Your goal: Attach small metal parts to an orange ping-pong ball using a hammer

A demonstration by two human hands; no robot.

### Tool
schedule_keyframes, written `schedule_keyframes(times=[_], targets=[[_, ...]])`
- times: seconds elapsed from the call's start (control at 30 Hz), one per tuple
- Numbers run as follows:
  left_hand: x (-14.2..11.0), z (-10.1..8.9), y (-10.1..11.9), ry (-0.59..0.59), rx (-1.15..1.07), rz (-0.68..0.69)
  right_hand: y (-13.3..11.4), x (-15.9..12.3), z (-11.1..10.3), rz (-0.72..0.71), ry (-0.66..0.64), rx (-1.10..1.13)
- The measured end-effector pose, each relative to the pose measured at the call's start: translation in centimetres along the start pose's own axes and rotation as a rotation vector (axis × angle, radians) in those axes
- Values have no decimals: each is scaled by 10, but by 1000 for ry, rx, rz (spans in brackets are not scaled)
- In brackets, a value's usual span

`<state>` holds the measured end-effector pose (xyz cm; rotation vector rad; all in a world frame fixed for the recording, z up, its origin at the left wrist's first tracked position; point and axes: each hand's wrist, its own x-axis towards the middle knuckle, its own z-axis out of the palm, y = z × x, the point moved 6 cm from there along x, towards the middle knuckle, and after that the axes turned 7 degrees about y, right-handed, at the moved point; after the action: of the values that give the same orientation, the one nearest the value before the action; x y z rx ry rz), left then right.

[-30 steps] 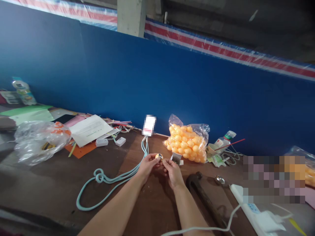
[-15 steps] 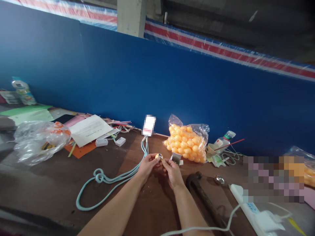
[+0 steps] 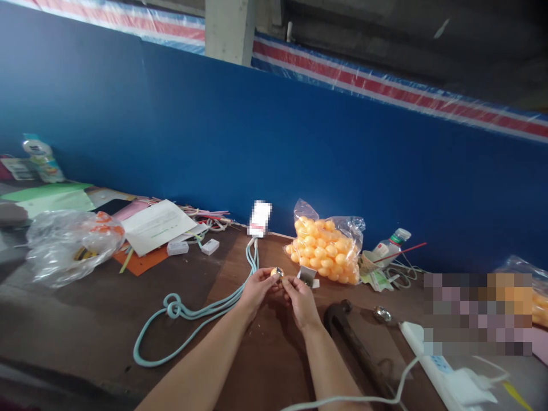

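Above the brown table, my left hand [image 3: 257, 292] is closed on a small orange ball with a shiny metallic patch [image 3: 277, 273]. Close beside it, my right hand [image 3: 301, 298] has thumb and fingers pinched together at the ball's right side. Whatever sits in that pinch is too small to make out. Just behind my right hand stands a small open box [image 3: 306, 277] with dark contents I cannot identify. Past the box lies a clear plastic bag of orange balls [image 3: 323, 249].
Light-blue cord [image 3: 194, 314] loops across the table at left. To the right lie a dark curved-handled tool [image 3: 355, 342], a shiny metallic object [image 3: 382, 314] and a white power strip [image 3: 432, 365]. A bottle [image 3: 391, 245] leans by the blue partition [image 3: 274, 142]; papers [image 3: 158, 227] lie left.
Almost nothing differs. Both hands keep the same hold at the ball, and the whole view has shifted very slightly.
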<state>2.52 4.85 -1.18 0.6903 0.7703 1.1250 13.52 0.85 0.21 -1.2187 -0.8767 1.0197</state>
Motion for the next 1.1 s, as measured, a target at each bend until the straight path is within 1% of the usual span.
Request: schedule_keyframes(times=[0.37,0.63,0.93,1.1], targets=[[1,0,-2,-12,0,6,-6,-2,0,-27,17,-85],[-4,2,2,-8,-8,-9,-6,-2,-1,-48,11,-92],[0,0,0,-15,15,7,-9,-3,-1,-42,17,-104],[-1,1,1,-29,-5,0,-7,-3,0,-38,22,-69]])
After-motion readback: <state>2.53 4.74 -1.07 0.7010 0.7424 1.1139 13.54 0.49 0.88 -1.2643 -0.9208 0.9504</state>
